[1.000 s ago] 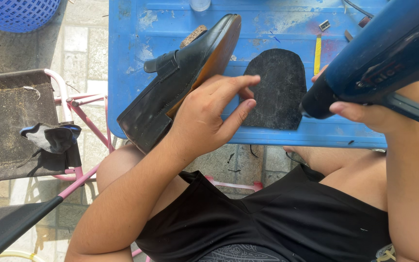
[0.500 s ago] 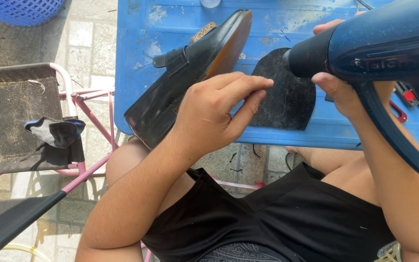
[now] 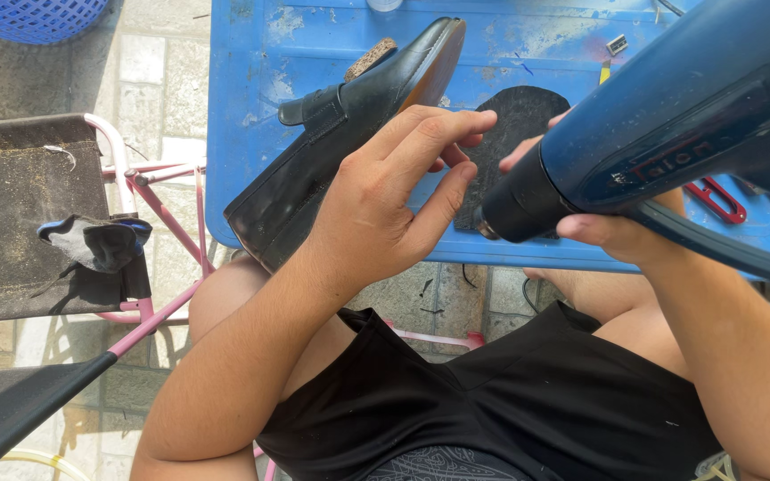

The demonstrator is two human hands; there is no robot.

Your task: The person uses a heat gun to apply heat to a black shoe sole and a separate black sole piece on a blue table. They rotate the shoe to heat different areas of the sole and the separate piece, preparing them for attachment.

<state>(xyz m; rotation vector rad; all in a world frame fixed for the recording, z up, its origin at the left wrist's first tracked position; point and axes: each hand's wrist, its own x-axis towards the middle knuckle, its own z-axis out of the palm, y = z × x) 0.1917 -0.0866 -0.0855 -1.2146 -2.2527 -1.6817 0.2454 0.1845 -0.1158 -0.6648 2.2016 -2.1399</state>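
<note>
Left hand (image 3: 385, 209) is wrapped round a black loafer (image 3: 331, 134), fingers curled over its side w/ the fingertips (image 3: 465, 125) up near the sole edge. Shoe is held tilted on its side, toe pointing up-right, heel end low-left, hanging over the front edge of the blue table (image 3: 251, 80). Tan sole (image 3: 434, 67) faces right, toward the other hand. A brownish insert (image 3: 370, 58) pokes out of the shoe opening.

Right hand (image 3: 612, 232) is clamped on a dark blue heat gun (image 3: 670, 116), fingers closed under the barrel. Black nozzle (image 3: 510, 209) points left, just beside the left hand's fingers and close to the shoe. How the thumb sits can't be seen, body of the tool hides it.

Behind the fingers, flat on the table, lies a black rubber sole piece (image 3: 519, 125), rounded at the top, partly covered by both hands and the nozzle. Further right on the table: a red-handled tool (image 3: 715, 200), mostly hidden under the gun, and a small yellow-handled tool (image 3: 605, 71) near the back.

Table top is scuffed, w/ pale smears. Person sits w/ knees under it, wearing black shorts (image 3: 492, 401).

Left of the table stands a folding stool w/ a pink frame (image 3: 167, 223) and dark cloth seat; a grey-and-blue glove (image 3: 95, 240) lies on it. Blue mesh basket (image 3: 33, 16) at top left corner, on paved ground.
</note>
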